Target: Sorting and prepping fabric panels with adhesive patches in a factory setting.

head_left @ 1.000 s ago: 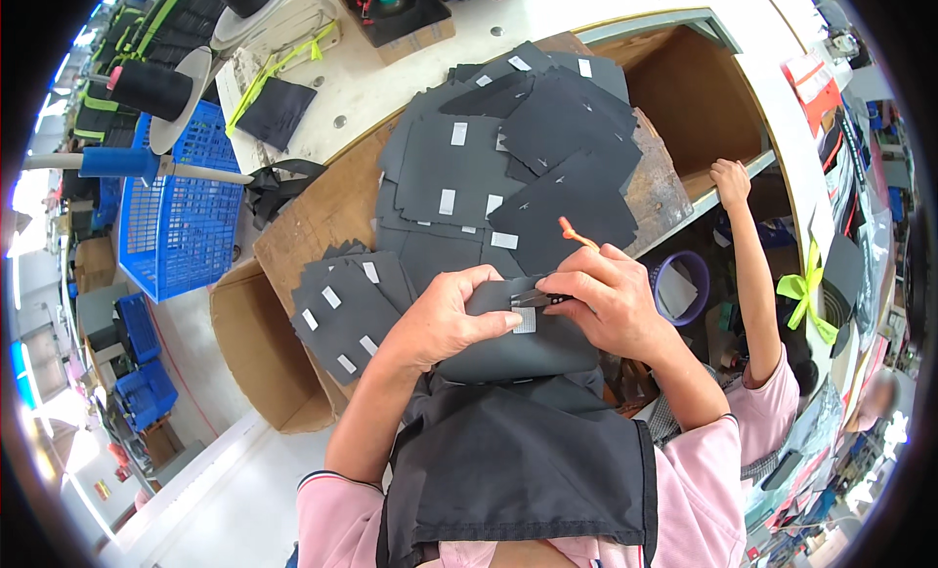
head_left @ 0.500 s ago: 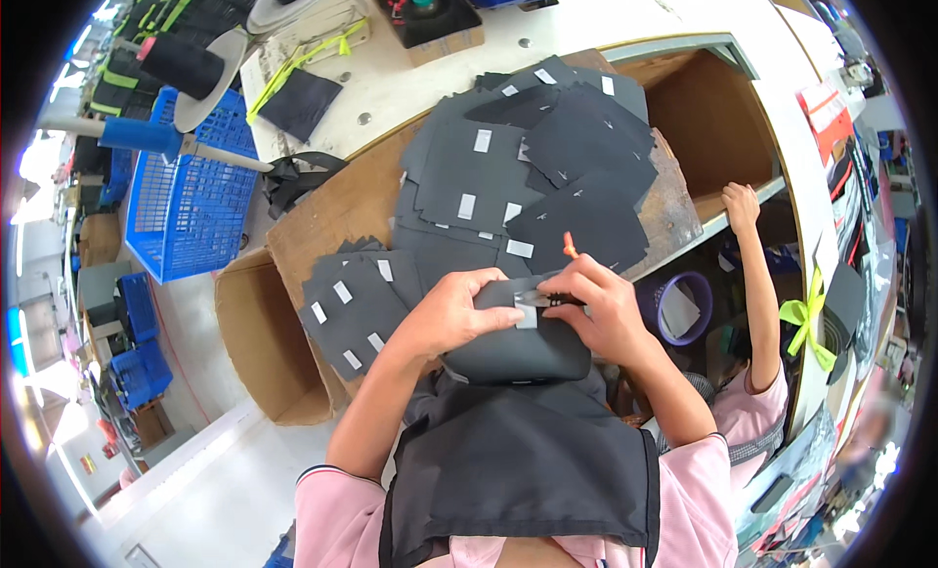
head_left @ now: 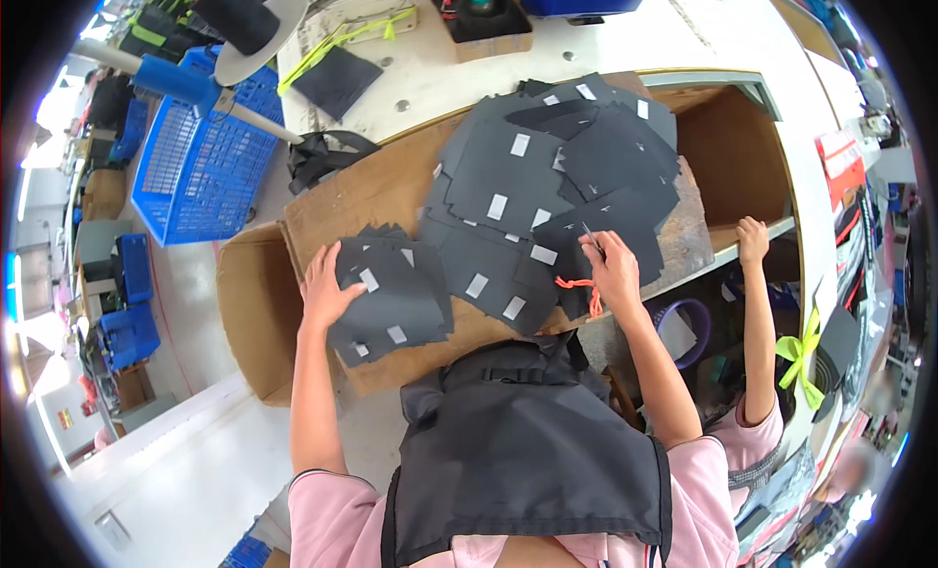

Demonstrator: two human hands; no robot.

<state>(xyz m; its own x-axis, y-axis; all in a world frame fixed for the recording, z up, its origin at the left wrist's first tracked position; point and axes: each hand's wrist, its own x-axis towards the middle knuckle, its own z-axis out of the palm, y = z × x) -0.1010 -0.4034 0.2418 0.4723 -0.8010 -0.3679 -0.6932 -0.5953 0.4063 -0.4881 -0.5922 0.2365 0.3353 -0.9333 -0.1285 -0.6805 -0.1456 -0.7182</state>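
Observation:
My left hand point(head_left: 324, 287) rests at the left edge of a small stack of dark grey panels point(head_left: 405, 294) bearing white patches. Its fingers are spread, with the thumb on the top panel near a patch. My right hand point(head_left: 616, 275) is closed around small thread snips point(head_left: 590, 238), whose thin blades point up and left. An orange cord point(head_left: 583, 290) hangs from them. Under the snips lies a larger spread pile of dark panels point(head_left: 508, 163), some with white patches and some with small pale marks.
A brown board point(head_left: 362, 202) carries both piles. Cardboard boxes stand open at its left point(head_left: 256, 324) and right point(head_left: 733, 153). Behind is a white table point(head_left: 440, 84); at left, a blue basket point(head_left: 207, 168). Another person's hand point(head_left: 751, 241) grips the table edge near a purple bin point(head_left: 696, 334).
The panel held between both hands has left my lap, and my hands have parted. My left hand moved left to the small stack; my right moved up over the larger pile with the snips.

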